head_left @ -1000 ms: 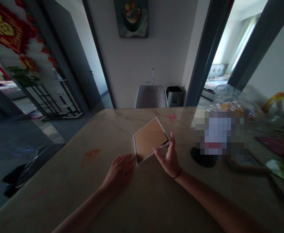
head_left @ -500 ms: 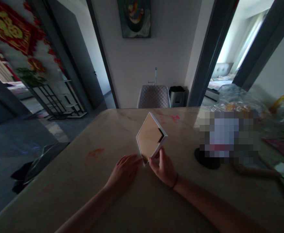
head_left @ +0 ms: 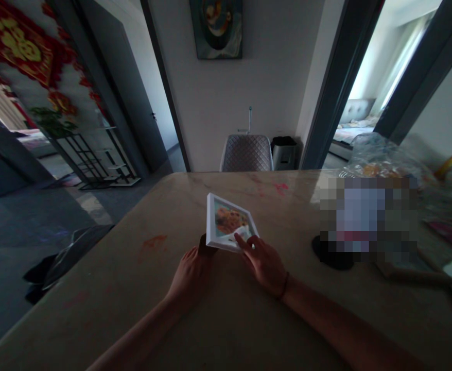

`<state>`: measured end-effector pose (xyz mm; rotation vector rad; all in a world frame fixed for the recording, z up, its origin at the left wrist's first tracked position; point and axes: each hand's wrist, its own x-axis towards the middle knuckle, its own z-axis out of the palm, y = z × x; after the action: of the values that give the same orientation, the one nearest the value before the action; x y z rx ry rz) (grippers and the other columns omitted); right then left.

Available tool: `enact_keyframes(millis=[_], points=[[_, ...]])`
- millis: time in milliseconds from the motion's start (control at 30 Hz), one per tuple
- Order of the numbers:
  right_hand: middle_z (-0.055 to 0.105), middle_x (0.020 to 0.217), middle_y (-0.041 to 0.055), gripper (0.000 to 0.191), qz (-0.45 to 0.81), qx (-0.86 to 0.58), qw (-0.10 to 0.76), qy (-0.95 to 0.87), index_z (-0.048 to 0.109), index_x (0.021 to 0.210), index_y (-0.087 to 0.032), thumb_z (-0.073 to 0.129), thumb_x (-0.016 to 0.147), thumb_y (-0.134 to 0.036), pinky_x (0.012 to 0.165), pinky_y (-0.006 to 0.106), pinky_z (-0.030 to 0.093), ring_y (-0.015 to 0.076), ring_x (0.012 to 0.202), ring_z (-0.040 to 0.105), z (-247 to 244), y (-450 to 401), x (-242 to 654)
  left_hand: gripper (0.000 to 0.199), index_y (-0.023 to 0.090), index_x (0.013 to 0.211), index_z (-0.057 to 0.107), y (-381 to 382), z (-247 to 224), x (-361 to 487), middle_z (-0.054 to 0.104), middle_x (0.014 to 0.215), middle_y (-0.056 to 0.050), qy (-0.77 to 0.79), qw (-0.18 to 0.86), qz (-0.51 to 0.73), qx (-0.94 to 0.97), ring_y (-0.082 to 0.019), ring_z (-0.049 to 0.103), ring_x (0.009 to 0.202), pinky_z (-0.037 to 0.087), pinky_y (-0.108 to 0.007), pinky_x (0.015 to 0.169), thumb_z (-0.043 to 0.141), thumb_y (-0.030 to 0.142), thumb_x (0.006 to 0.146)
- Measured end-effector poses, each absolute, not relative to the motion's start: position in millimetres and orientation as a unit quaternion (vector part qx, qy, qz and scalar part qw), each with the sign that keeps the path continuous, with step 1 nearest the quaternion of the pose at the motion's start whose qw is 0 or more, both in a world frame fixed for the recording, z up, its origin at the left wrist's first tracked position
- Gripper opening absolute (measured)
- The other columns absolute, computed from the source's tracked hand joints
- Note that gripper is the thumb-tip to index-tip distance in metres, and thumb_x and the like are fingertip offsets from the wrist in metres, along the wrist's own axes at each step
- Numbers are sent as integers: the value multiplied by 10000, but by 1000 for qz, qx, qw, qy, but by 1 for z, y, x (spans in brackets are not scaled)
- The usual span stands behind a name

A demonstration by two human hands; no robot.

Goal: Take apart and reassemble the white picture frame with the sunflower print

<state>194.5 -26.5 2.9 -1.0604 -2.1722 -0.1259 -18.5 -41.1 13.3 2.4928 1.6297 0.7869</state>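
Note:
A white picture frame point(head_left: 231, 224) with a food picture faces up at a tilt over the middle of the table. My right hand point(head_left: 265, 265) grips its near right corner, a finger lying on the front with a small white patch, perhaps a cloth or part of the picture. At the frame's near left corner is my left hand point(head_left: 191, 273), partly beneath a dark brown piece point(head_left: 206, 246) that looks like the frame's stand. Whether the left fingers grip that piece is hidden.
The stone-patterned table point(head_left: 164, 206) has a rounded far left corner. To the right are a black round base point(head_left: 334, 255) under a blurred area, a clear plastic bag point(head_left: 376, 154) and a tray edge point(head_left: 411, 272). A quilted chair point(head_left: 247, 153) stands beyond.
The frame has turned over from its plain tan back to its picture side and is lower and further left. My right hand has shifted slightly right, its finger now over the front.

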Motion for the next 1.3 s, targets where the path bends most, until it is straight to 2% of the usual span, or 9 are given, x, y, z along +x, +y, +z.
enact_keyframes(millis=[200, 400, 533, 700, 800, 933, 1033, 1167, 1300], points=[[565, 904, 78, 391, -57, -441, 315, -839, 442, 1278, -259, 396, 890, -247, 647, 319, 518, 189, 781, 566, -1, -24, 194, 436, 197, 1287, 312, -42, 12, -19, 624, 1100, -79, 600, 101, 311, 730, -211, 586, 995, 455, -365, 834, 348, 323, 871], [554, 887, 89, 321, -62, -450, 275, -847, 555, 1159, -202, 465, 858, -269, 653, 328, 510, 198, 791, 564, 1, -24, 194, 485, 210, 1305, 292, -43, 12, -19, 621, 1116, -79, 602, 123, 298, 731, -209, 588, 1012, 453, -349, 842, 386, 386, 863], [548, 939, 93, 335, -26, -451, 288, -844, 545, 1150, -184, 507, 831, -277, 679, 335, 501, 198, 827, 560, 0, -25, 194, 580, 206, 1338, 254, -42, 10, -19, 639, 1072, -78, 615, 112, 287, 725, -218, 606, 970, 467, -367, 819, 443, 430, 837], [564, 918, 68, 303, 10, -464, 337, -819, 587, 1061, -203, 519, 811, -359, 716, 335, 489, 187, 825, 567, 1, -26, 197, 498, 203, 1258, 409, -38, 6, -21, 608, 1148, -85, 600, 57, 276, 749, -233, 577, 1017, 451, -386, 859, 486, 415, 814], [576, 949, 83, 321, 1, -501, 387, -774, 577, 1060, -197, 532, 786, -359, 800, 380, 462, 213, 914, 554, -1, -20, 201, 385, 199, 1186, 497, -36, 6, -24, 632, 1114, -68, 596, 41, 268, 756, -217, 586, 995, 445, -380, 876, 440, 368, 845], [510, 1163, 175, 640, -18, -565, 410, -716, 446, 1210, -139, 580, 695, -495, 899, 506, 384, 316, 1122, 450, -19, -6, 208, 314, 209, 1080, 583, -33, 4, -28, 631, 1129, -45, 580, 28, 253, 774, -200, 591, 1004, 434, -374, 905, 372, 309, 870], [489, 1199, 183, 834, 12, -571, 384, -726, 324, 1291, -135, 602, 628, -558, 921, 535, 355, 335, 1139, 441, -33, 1, 213, 332, 199, 1102, 580, -32, 2, -28, 626, 1138, -58, 583, 11, 247, 774, -215, 588, 1012, 439, -379, 900, 415, 334, 847], [503, 1184, 149, 814, 28, -566, 371, -736, 266, 1316, -169, 598, 648, -494, 924, 519, 356, 309, 1106, 468, -33, -2, 214, 304, 220, 1086, 583, -34, 5, -26, 657, 1066, -41, 590, 13, 257, 766, -210, 609, 941, 461, -369, 849, 449, 325, 835], [544, 1089, 132, 778, 20, -567, 381, -730, 289, 1307, -166, 595, 658, -468, 871, 494, 401, 296, 1028, 506, -26, -6, 213, 187, 237, 931, 619, -38, 10, -23, 684, 904, -9, 608, 21, 267, 747, -194, 617, 850, 470, -348, 797, 493, 305, 812]])
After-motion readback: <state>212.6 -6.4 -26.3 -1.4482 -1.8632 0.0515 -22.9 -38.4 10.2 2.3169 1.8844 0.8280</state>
